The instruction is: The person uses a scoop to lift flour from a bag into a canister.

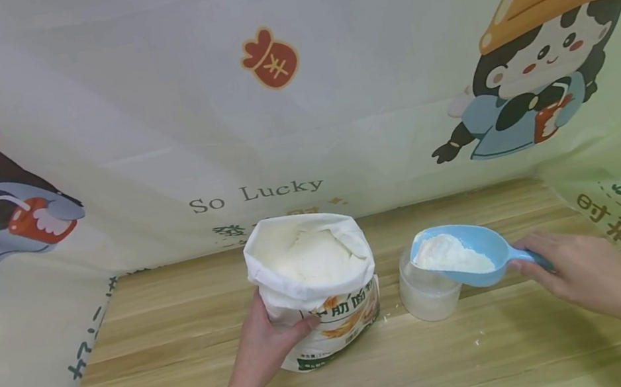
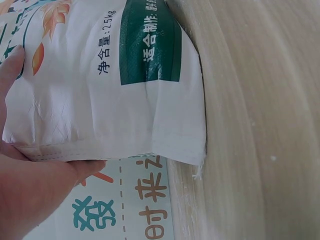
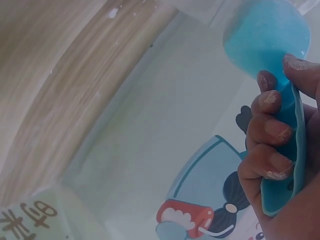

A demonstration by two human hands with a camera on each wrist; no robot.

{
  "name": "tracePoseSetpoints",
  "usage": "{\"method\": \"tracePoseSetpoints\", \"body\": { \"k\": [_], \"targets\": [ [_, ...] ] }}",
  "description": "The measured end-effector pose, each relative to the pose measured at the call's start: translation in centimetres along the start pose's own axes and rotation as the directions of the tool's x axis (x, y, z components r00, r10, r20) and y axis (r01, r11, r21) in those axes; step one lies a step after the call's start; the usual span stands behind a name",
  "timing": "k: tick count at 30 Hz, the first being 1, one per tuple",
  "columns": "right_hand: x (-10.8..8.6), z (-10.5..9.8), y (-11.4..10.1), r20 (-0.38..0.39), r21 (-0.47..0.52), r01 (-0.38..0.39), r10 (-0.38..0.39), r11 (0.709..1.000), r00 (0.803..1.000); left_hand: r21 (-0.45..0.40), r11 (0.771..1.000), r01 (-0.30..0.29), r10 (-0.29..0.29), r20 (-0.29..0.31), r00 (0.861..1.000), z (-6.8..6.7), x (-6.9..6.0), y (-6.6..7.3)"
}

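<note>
An open white bag [image 1: 309,347] full of white powder stands upright on the table. My left hand [image 1: 271,333] grips its left side, thumb across the front; in the left wrist view the hand [image 2: 35,190] holds the bag [image 2: 100,115] near its edge. To the right, a clear cup [image 1: 431,296] has pale contents. Over the cup's rim is a blue scoop [image 1: 491,253] loaded with white powder, its handle in my right hand [image 1: 587,272]. In the right wrist view the fingers of that hand [image 3: 275,135] are curled round the handle of the scoop [image 3: 270,37].
The wooden table [image 1: 167,362] has small white specks to the right of the bag. A printed cloth [image 1: 365,78] with cartoon figures and lettering hangs behind the table and along both sides.
</note>
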State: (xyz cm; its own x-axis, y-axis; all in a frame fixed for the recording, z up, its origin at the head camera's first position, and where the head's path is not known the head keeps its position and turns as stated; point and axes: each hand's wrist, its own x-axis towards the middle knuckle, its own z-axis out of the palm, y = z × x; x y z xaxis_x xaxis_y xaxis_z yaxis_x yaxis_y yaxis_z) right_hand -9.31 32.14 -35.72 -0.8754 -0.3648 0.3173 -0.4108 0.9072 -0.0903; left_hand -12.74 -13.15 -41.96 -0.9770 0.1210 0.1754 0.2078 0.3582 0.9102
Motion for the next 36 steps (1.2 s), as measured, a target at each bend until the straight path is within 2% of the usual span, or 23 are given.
{"method": "tracePoseSetpoints", "body": {
  "k": [7,18,26,32,36],
  "targets": [
    [0.0,-0.6,0.2,0.024,-0.015,0.013,-0.012,1.0,1.0,0.006,1.0,0.005,-0.005,-0.002,1.0,0.0,0.0,0.0],
    [0.7,-2.0,0.4,0.133,-0.065,0.013,-0.005,0.998,0.991,0.014,1.0,0.005,-0.005,-0.006,1.0,0.0,0.0,-0.1],
    [1.2,-2.9,0.4,0.164,-0.117,0.039,-0.019,0.992,0.986,0.018,1.0,0.008,-0.008,-0.006,1.0,0.0,0.0,-0.1],
    [1.9,-3.6,0.3,0.218,-0.147,0.027,0.006,0.989,0.976,0.018,1.0,0.012,-0.012,-0.007,1.0,0.0,0.0,0.0],
    [2.2,-4.0,0.0,0.224,-0.165,0.03,0.008,0.986,0.974,0.021,1.0,0.015,-0.015,-0.006,1.0,0.0,0.1,0.0]
  ]
}}
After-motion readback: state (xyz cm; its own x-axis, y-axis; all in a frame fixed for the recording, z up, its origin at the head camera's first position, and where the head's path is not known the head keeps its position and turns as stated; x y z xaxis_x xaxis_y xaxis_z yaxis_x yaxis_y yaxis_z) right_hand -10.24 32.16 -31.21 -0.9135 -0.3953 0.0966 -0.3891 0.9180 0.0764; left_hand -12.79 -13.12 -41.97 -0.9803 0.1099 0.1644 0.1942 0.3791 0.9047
